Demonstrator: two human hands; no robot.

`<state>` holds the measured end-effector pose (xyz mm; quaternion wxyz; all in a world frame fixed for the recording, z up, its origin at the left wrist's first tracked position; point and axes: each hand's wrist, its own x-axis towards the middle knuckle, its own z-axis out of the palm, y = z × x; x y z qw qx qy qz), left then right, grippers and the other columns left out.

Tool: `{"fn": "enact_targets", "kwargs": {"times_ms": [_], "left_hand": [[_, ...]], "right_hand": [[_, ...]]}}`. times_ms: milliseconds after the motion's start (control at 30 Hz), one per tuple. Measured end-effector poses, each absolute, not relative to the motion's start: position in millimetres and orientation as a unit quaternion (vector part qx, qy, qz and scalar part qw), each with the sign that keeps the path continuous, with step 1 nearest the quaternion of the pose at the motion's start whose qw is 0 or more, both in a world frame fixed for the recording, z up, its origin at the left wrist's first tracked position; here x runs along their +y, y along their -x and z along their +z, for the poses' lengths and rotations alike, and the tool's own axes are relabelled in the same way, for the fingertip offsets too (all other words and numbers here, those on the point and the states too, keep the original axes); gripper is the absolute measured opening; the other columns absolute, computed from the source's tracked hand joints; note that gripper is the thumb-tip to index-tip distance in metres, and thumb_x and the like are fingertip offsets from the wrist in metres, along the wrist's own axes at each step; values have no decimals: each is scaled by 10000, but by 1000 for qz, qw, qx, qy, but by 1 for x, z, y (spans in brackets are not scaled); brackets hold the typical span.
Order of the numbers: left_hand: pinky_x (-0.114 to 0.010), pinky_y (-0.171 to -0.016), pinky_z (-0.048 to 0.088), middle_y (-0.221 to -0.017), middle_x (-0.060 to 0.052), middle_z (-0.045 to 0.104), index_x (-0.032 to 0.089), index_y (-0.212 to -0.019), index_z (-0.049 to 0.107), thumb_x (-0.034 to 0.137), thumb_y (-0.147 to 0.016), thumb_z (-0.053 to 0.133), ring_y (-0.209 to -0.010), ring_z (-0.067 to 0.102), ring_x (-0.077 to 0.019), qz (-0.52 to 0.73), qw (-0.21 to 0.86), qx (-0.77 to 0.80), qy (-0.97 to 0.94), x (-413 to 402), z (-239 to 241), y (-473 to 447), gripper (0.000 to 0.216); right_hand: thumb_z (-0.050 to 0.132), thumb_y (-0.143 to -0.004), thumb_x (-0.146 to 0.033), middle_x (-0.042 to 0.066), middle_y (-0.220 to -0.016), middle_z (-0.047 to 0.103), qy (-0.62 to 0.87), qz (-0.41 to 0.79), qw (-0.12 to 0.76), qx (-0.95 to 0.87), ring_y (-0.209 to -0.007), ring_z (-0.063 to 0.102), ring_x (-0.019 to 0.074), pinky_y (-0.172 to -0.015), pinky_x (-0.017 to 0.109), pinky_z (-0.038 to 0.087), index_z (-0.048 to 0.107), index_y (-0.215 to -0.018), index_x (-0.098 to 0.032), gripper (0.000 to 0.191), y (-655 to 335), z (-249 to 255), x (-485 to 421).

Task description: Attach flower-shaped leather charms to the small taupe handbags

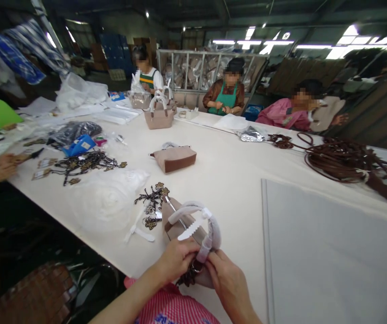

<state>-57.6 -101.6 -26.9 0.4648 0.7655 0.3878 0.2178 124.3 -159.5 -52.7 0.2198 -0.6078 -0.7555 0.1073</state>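
Observation:
A small taupe handbag (175,220) with white-wrapped handles (210,222) stands at the near table edge. My left hand (176,258) and my right hand (229,281) both grip its near side, pinching a dark metal charm (189,274) at the base of a handle. A pile of dark charms (151,202) lies just left of the bag.
Two more taupe bags (175,158) (159,114) sit further along the white table (234,175). Brown straps (345,159) are heaped at right, a white sheet (331,252) lies near right, plastic bags (105,198) and charms (85,164) at left. Several people work around the table.

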Motion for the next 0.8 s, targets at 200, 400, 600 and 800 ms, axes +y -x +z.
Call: {"fn": "enact_targets", "kwargs": {"times_ms": [200, 400, 600, 800], "left_hand": [[-276, -797, 443, -859, -24, 696, 202, -847, 688, 113, -851, 502, -850, 627, -178, 209, 428, 469, -744, -112, -30, 56, 207], [-256, -660, 395, -688, 23, 620, 195, -716, 607, 143, -818, 538, -684, 575, -145, 188, 443, 535, -694, -117, -28, 63, 134], [-289, -699, 420, -805, -10, 633, 194, -814, 575, 175, -809, 590, -764, 578, -178, 169, 396, 533, -728, -126, -21, 63, 24], [-393, -836, 463, -1057, -70, 621, 201, -942, 586, 255, -766, 711, -975, 563, -265, 68, 304, 456, -834, -138, -27, 60, 222]], "right_hand": [[350, -993, -291, 33, -879, 663, 590, 205, 257, -737, -724, 661, 167, -606, 259, 479, 613, -929, -246, 274, -128, -55, -161], [406, -977, -234, 19, -811, 608, 539, 223, 336, -739, -728, 641, 149, -654, 243, 523, 559, -871, -237, 186, -131, -48, -167], [390, -988, -229, 17, -785, 636, 528, 155, 325, -769, -673, 667, 130, -614, 200, 542, 605, -969, -234, 216, -146, -48, -178], [373, -1003, -272, 13, -726, 627, 538, 116, 240, -800, -562, 647, 121, -515, 179, 518, 610, -1029, -216, 245, -176, -59, -207]]}}
